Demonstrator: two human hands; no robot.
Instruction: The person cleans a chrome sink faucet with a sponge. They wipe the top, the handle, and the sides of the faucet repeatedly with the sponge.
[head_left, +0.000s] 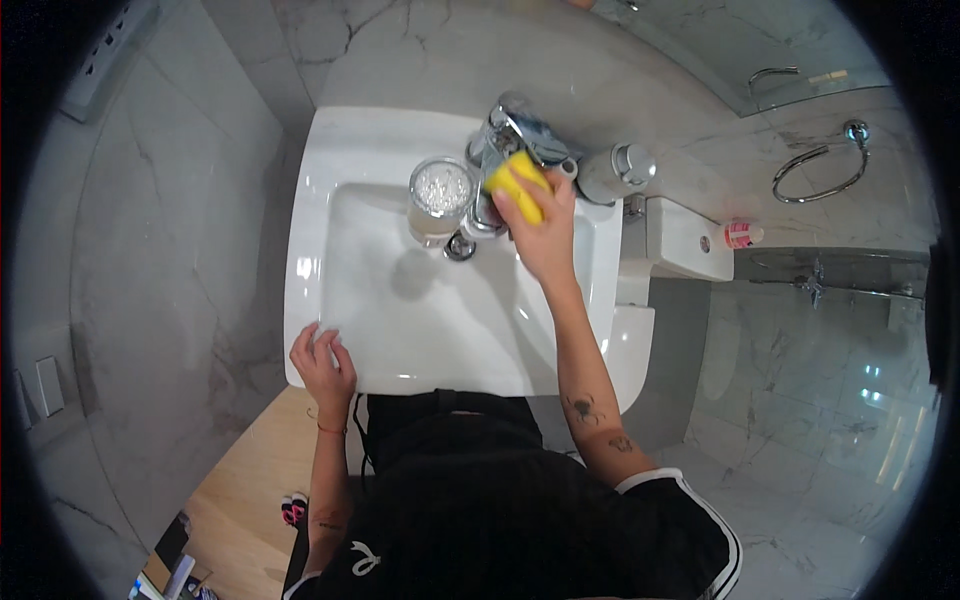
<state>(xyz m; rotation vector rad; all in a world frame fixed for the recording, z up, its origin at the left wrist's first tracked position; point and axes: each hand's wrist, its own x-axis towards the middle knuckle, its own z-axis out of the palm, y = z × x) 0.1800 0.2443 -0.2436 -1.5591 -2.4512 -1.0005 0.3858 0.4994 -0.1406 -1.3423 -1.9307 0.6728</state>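
My right hand (546, 232) is closed around a yellow sponge (518, 186), which it presses against the chrome faucet (482, 205) at the back of the white sink (335, 150). The palm side of that hand is hidden. To the left of the faucet stands a clear glass (437, 215) with foamy liquid in it. Below the spout, the round metal drain plug (459, 246) shows. My left hand (322, 362) rests on the sink's front left rim, its fingers loosely bent and apart, holding nothing.
A grey cylindrical dispenser with a silver top (618, 172) stands at the sink's back right corner. Beyond it is a toilet (680, 240) with a pink-labelled bottle (742, 235) on its tank. Marble walls close in at left and back, and a mirror (800, 50) hangs upper right.
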